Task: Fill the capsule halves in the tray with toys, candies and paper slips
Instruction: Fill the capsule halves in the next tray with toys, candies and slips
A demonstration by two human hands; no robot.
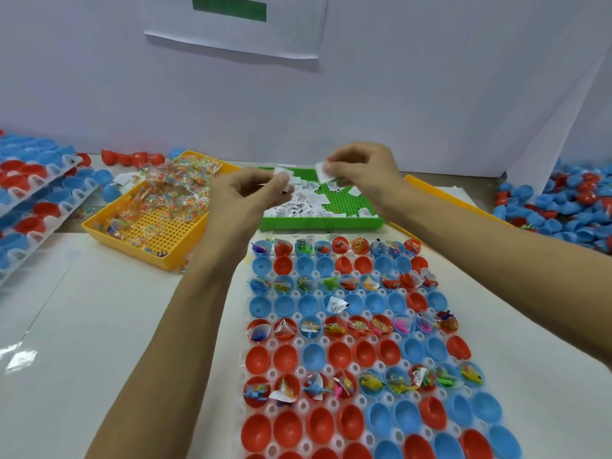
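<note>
A white tray (pixel 299 342) lies in front of me with rows of red and blue capsule halves (pixel 357 356). Alternate rows hold small toys, candy and paper slips; the rows between them are bare. Beyond it stands a green basket (pixel 344 207) of white paper slips (pixel 303 207). Both hands hover over that basket. My left hand (pixel 251 190) pinches a bunch of paper slips (pixel 284 176) at its fingertips. My right hand (pixel 359 167) pinches one white slip (pixel 322 169).
A yellow basket (pixel 132 231) of candy bags (pixel 172 190) sits at the left. Another yellow basket (pixel 440 193) lies behind my right arm. Stacked trays of capsule halves (pixel 29 193) stand far left. Loose red and blue halves (pixel 563 203) pile up far right. A white wall rises behind.
</note>
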